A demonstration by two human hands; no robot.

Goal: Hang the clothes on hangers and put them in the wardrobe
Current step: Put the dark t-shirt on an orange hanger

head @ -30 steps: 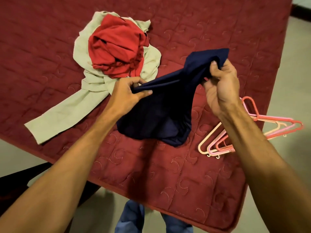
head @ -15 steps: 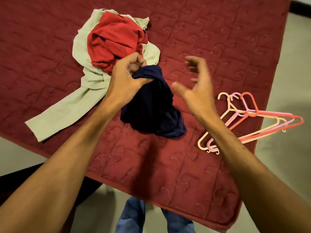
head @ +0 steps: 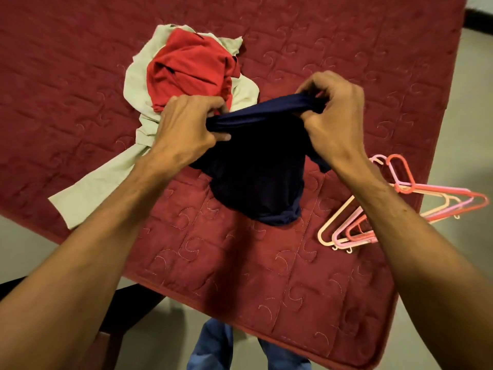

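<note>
Navy shirt (head: 256, 182) hangs bunched over the middle of the red quilt (head: 346, 62), top edge stretched taut betw. both hands, lower part sagging down to touch the quilt. Left hand (head: 186, 126) pinches the edge's left end, fingers curled tight on the cloth. Right hand (head: 333, 116) grips the right end, fist closed round a gathered wad. Far left of the shirt: red top (head: 189, 68) heaped on a beige garment (head: 88, 188), whose long strip trails toward the near-left quilt edge. Right, near the quilt's edge: stack of pink, cream & coral hangers (head: 344, 231), partly under the right forearm. Jeans (head: 213, 348) show below, at the near edge.
</note>
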